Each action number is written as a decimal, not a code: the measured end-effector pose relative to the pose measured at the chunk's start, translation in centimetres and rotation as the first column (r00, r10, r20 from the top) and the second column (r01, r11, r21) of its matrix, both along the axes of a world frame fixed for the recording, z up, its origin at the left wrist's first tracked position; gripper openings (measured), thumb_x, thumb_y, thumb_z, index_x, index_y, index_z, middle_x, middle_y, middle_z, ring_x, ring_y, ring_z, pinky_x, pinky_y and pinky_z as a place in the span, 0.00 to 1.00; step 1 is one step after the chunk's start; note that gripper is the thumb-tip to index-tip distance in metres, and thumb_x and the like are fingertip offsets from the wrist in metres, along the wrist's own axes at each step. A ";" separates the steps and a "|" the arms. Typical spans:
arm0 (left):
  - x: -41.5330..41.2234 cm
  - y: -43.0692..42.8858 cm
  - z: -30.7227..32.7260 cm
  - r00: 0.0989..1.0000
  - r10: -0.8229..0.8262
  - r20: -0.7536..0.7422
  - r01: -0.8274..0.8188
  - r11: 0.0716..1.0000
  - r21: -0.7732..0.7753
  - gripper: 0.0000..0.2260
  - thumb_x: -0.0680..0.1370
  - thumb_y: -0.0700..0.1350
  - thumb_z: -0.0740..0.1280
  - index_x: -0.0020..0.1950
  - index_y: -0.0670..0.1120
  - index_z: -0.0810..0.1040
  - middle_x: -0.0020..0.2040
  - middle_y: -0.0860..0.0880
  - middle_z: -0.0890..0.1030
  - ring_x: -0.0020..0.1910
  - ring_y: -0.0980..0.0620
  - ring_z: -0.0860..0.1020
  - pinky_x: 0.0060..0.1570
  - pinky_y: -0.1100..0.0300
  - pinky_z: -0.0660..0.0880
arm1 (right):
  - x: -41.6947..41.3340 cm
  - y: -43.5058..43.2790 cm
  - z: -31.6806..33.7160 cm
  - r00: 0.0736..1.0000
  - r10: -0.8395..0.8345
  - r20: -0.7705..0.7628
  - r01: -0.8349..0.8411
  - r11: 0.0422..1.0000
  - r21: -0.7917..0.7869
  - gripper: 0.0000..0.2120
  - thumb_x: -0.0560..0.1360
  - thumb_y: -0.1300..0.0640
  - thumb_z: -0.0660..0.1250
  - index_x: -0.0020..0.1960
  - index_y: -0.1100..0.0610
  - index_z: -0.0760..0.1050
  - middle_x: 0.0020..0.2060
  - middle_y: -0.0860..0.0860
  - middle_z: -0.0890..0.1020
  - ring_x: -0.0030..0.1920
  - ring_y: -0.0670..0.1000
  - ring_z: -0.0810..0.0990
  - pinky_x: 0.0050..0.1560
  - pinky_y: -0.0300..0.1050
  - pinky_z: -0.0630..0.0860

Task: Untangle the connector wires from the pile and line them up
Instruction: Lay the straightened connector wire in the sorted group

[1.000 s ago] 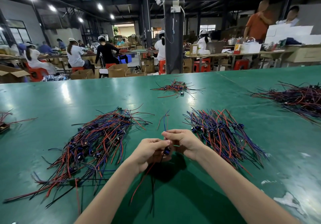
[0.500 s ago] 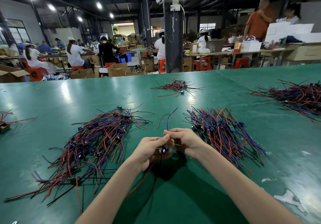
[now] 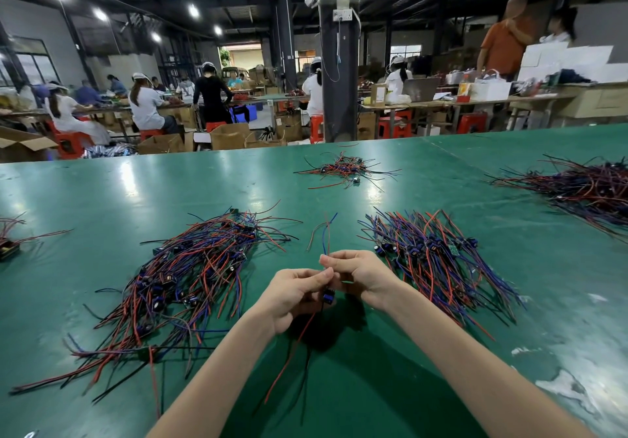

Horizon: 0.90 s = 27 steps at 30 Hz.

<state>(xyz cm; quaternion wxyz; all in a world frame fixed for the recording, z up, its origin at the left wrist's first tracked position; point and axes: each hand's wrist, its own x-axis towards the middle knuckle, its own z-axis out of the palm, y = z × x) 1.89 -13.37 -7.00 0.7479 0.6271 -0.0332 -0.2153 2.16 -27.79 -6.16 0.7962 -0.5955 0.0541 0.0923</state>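
Observation:
My left hand [image 3: 291, 293] and my right hand [image 3: 362, 276] meet above the green table [image 3: 102, 193], both pinching one connector wire [image 3: 328, 296]. Its small blue part sits between my fingers. Its red and black leads hang down toward me, and a blue and a reddish lead stick up past my fingers. A tangled pile of red, blue and black wires [image 3: 180, 278] lies to the left. A more even, lined-up group of wires [image 3: 431, 257] lies to the right.
A small wire heap [image 3: 343, 169] lies farther back at centre, a big heap [image 3: 584, 186] at the far right, a few wires [image 3: 10, 240] at the left edge. White scuffs [image 3: 564, 386] mark the table at the near right. Seated workers and a dark pillar [image 3: 336, 64] are beyond the table.
Both hands have lifted the held wire slightly. Its upper leads rose and straightened, and the lower leads swung a little under my hands.

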 end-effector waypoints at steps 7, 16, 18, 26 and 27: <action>0.1 0.1 -0.2 0.999 -0.024 0.025 0.023 0.999 0.032 0.12 0.64 0.47 0.74 0.41 0.40 0.83 0.32 0.47 0.77 0.28 0.56 0.71 0.31 0.62 0.77 | -0.3 0.0 0.1 0.999 0.019 0.029 -0.018 0.999 -0.028 0.06 0.70 0.61 0.73 0.39 0.60 0.76 0.29 0.51 0.78 0.28 0.46 0.75 0.32 0.36 0.77; 0.1 0.1 -0.1 0.989 -0.146 0.031 0.142 0.985 0.099 0.10 0.65 0.46 0.73 0.35 0.40 0.77 0.30 0.46 0.77 0.28 0.54 0.77 0.32 0.62 0.78 | 0.2 -0.1 -0.3 0.975 -0.121 0.184 0.160 0.963 -0.216 0.08 0.65 0.65 0.77 0.34 0.61 0.77 0.26 0.52 0.76 0.26 0.47 0.70 0.31 0.38 0.70; 0.0 0.2 0.0 0.982 -0.188 0.024 0.184 0.975 0.122 0.08 0.65 0.45 0.74 0.30 0.43 0.78 0.30 0.47 0.79 0.28 0.54 0.77 0.33 0.61 0.79 | 0.6 -0.4 -0.5 0.960 -0.167 0.225 0.228 0.933 -0.279 0.09 0.64 0.63 0.78 0.34 0.60 0.78 0.25 0.50 0.77 0.26 0.46 0.70 0.31 0.37 0.69; 0.1 0.6 0.4 0.962 -0.273 0.005 0.269 0.952 0.148 0.07 0.65 0.42 0.74 0.27 0.45 0.79 0.33 0.45 0.82 0.30 0.50 0.80 0.36 0.59 0.80 | 1.9 -1.3 -1.0 0.861 -0.297 0.412 0.479 0.743 -0.467 0.08 0.66 0.59 0.78 0.33 0.56 0.80 0.27 0.48 0.78 0.29 0.45 0.73 0.38 0.39 0.71; 0.1 0.6 0.3 0.961 -0.277 0.003 0.274 0.950 0.154 0.07 0.64 0.42 0.74 0.27 0.45 0.80 0.33 0.44 0.82 0.30 0.50 0.81 0.36 0.58 0.80 | 2.0 -1.5 -1.1 0.844 -0.294 0.449 0.509 0.701 -0.499 0.07 0.67 0.58 0.77 0.34 0.58 0.81 0.27 0.48 0.79 0.29 0.45 0.73 0.38 0.38 0.71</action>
